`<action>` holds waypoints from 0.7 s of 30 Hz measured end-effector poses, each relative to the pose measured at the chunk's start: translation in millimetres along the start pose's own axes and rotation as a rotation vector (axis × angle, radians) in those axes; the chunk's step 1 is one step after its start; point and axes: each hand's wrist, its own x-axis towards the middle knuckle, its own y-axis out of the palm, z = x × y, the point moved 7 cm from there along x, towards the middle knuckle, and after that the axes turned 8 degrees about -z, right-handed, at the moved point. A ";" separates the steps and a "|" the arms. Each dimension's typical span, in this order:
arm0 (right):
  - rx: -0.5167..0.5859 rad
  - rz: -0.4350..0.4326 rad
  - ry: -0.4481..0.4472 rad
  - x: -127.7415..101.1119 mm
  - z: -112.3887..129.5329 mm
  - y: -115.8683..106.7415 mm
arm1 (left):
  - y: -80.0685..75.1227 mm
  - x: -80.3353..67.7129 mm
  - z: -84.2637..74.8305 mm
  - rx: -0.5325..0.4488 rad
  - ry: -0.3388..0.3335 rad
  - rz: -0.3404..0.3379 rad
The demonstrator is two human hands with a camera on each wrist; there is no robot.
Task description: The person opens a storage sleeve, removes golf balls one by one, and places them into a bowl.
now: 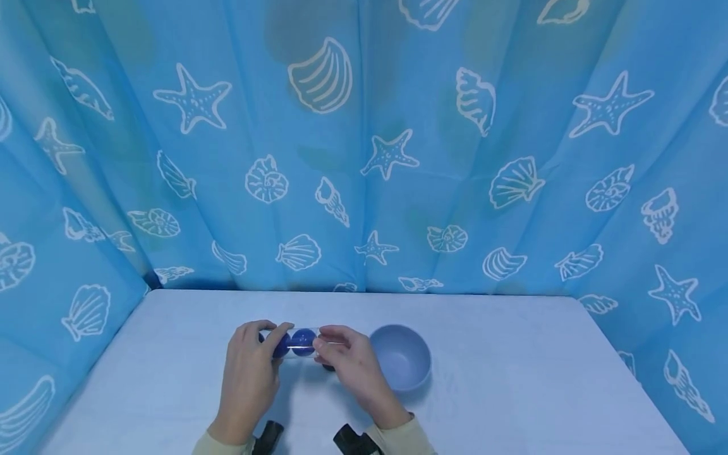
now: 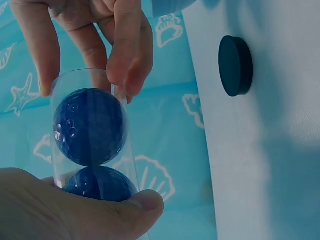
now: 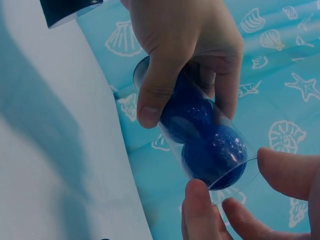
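Observation:
Over the table, both hands hold a clear plastic tube sideways, with dimpled blue golf balls lined up inside. My left hand grips its left part, thumb across the wall. At the other end, the fingertips of my right hand and its thumb pinch around the open rim, as the right wrist view shows. One ball sits close behind that rim. A round black cap lies on the table below the tube, mostly covered by my right hand in the head view.
Just right of my right hand stands a blue-violet bowl. The white table ends at a blue curtain with a shell and starfish print, which also runs along both sides. Black devices sit at the wrists.

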 end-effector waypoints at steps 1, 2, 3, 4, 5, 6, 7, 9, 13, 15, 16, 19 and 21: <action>0.004 0.003 0.001 0.4 0.0 0.1 | -0.6 0.7 -0.4 0.003 0.008 -0.004; 0.009 0.007 -0.001 0.8 0.1 0.1 | -1.1 1.3 -0.8 0.007 0.013 -0.006; 0.011 0.012 -0.002 0.9 0.3 0.1 | -1.5 1.7 -1.1 0.009 0.018 -0.008; 0.015 0.016 0.000 1.1 0.0 0.1 | -1.5 2.0 -1.3 0.012 0.021 -0.006; 0.020 0.020 0.002 1.3 -0.3 0.0 | -1.6 2.0 -1.5 0.017 0.025 -0.005; 0.026 0.025 0.006 1.6 -0.9 0.1 | -1.8 2.1 -1.8 0.022 0.027 -0.005; 0.035 0.031 0.013 2.1 -1.9 0.1 | -2.0 2.2 -2.2 0.025 0.030 -0.006; 0.053 0.043 0.024 2.8 -3.6 0.5 | -2.4 2.3 -2.6 0.036 0.034 -0.012; 0.088 0.059 0.041 3.4 -5.5 2.2 | -4.9 2.2 -3.7 0.054 0.046 -0.028; 0.099 0.064 0.043 2.9 -5.6 3.5 | -6.4 1.9 -3.8 0.056 0.051 -0.033; 0.105 0.067 0.045 2.5 -5.6 4.0 | -6.9 1.7 -3.9 0.056 0.053 -0.032; 0.117 0.079 0.049 1.9 -6.6 4.8 | -6.5 1.3 -3.6 0.048 0.051 -0.026; 0.122 0.082 0.057 2.2 -7.8 4.2 | -5.3 1.4 -3.7 0.040 0.049 -0.021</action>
